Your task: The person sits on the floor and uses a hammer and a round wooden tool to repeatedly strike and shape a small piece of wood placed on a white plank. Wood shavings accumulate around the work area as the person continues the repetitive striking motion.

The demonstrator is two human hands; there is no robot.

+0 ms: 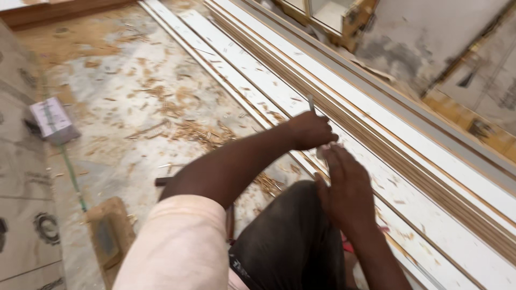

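I am looking down at long boards (376, 123) lying side by side on the floor (123, 107), running from the top to the bottom right. Wood chips (199, 131) are lying on the floor to the left of the boards. A small box (52, 119) is sitting far left. A wooden block (110, 239) is lying near the bottom left. A cabinet (333, 16) is standing behind the boards.

I see one package: a small box (52, 119) at nine o'clock of my view, on the dusty floor. It is oblong, pale lilac-white with a green stripe across its top, tilted. No signs or screens show.
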